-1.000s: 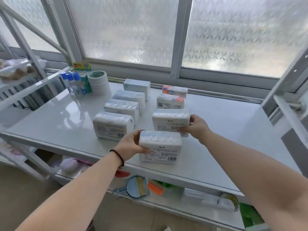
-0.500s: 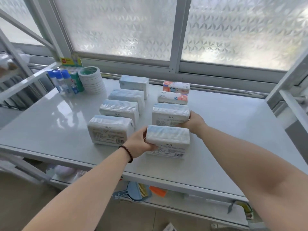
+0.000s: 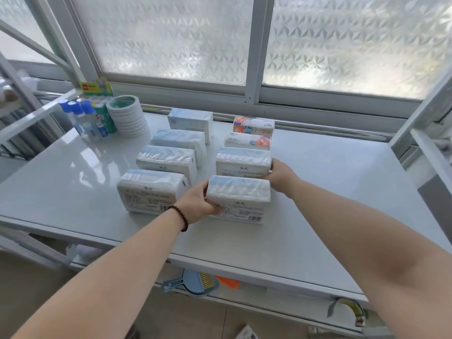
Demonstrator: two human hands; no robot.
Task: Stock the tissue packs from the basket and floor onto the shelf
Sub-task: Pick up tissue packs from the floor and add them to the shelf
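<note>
Left hand (image 3: 199,203) grips the near white plastic-wrapped tissue pack (image 3: 238,198) at its left end, while the right hand (image 3: 278,171) holds the pack behind (image 3: 243,161). Eight packs in two rows of four stand on the glossy white shelf (image 3: 330,192), under frosted windows (image 3: 342,42).

The tissue packs (image 3: 238,194) are wrapped in thin, crinkled, glossy plastic film. The shelf (image 3: 330,192) is finished in smooth, glossy grey. The window panes (image 3: 171,37) are textured frosted glass.
</note>
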